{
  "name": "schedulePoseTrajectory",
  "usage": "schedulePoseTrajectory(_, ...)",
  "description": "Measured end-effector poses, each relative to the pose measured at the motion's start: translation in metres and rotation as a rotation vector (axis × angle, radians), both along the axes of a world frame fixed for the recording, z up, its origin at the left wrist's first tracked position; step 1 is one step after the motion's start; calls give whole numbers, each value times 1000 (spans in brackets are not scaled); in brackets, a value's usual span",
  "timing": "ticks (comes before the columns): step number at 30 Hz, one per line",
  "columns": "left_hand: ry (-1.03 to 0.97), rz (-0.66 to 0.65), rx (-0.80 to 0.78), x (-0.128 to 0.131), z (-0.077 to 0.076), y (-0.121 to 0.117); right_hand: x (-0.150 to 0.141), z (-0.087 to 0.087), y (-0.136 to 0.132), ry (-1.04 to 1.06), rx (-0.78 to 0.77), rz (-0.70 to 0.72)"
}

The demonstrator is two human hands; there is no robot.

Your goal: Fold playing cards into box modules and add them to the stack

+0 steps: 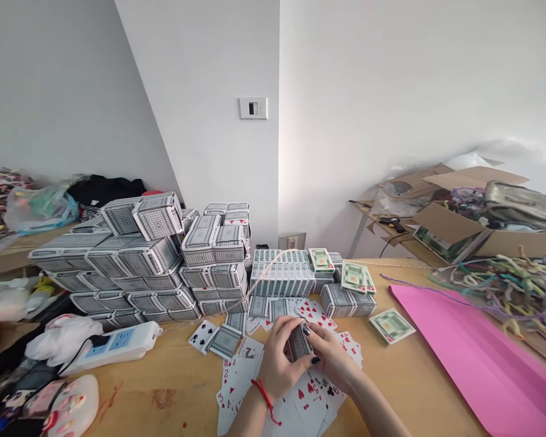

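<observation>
Between my two hands is a stack of playing cards [300,341] with grey patterned backs. My left hand [277,358] wraps round its left side, a red cord on the wrist. My right hand [330,352], with dark nails, grips its right side, thumb at the near end. Beneath lie loose playing cards [312,397], many face up, spread over the wooden table [164,388]. Just beyond my hands stands a row of boxed card decks [282,276]. Several green card boxes [355,278] rest on grey-backed blocks to its right, and another green card box [391,326] lies on the table.
Tall piles of grey-backed card blocks [150,267] stand at the left. Before them lie a white power strip [118,346] and a computer mouse [75,406]. To the right are a pink sheet [477,358], fuzzy coloured strands [519,291] and an open cardboard box [509,243].
</observation>
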State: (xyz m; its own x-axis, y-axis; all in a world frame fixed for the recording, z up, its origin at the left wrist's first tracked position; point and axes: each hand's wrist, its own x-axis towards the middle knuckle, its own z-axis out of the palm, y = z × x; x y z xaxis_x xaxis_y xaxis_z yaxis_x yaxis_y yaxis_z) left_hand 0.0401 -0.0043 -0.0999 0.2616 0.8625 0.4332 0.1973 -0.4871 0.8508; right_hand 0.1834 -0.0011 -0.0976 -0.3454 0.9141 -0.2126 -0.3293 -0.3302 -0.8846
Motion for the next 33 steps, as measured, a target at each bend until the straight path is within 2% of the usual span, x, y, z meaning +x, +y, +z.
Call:
schedulePoseTrajectory(5, -9, -25, 0, 0, 0, 0, 1, 11, -4, 135, -87, 44)
schedulePoseTrajectory(10, -18, -36, -25, 0, -1, 1, 2, 16, -4, 170, -124, 72)
schedulePoseTrajectory(20, -66, -76, -48, -1, 7, -1, 1, 26, -7, 220, -174, 134)
schedulePoseTrajectory(24, -60, -98, -63, -2, 7, 1, 2, 22, -6, 238, -212, 136)
schedulePoseTrajectory(29, -84, -121, -89, -2, 7, 1, 4, 9, -3, 192, -297, 104)
schedulePoseTrajectory(33, -104, -117, -91, -1, 8, 0, 6, -2, -3, 236, -224, 129)
